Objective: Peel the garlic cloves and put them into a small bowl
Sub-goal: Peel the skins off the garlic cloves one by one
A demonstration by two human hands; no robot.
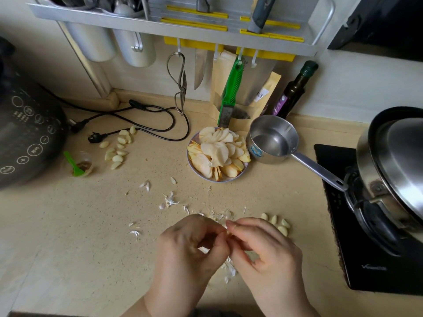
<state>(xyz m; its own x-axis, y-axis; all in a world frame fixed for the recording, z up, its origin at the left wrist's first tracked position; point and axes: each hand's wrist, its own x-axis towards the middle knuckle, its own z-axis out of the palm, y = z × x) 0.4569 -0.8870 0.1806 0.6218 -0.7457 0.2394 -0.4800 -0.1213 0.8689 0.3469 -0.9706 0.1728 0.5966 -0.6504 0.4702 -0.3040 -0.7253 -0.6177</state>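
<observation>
My left hand (190, 250) and my right hand (263, 250) meet low in the middle of the counter, fingertips pinched together on one garlic clove (228, 231) that is almost hidden between them. Several peeled cloves (278, 223) lie just right of my right hand. A second pile of peeled cloves (117, 148) sits far left near the cooker. Papery garlic skins (169, 200) are scattered in front of and under my hands. A small clear bowl (81, 164) with a green spoon and brown residue stands at the left.
A plate of apple slices (217, 154) sits at centre, a steel saucepan (272, 139) to its right. A black cooker (25, 133) and its cables (142, 115) fill the left. A lidded pot (393, 170) rests on the black hob (357, 225) at right. Knives and scissors hang behind.
</observation>
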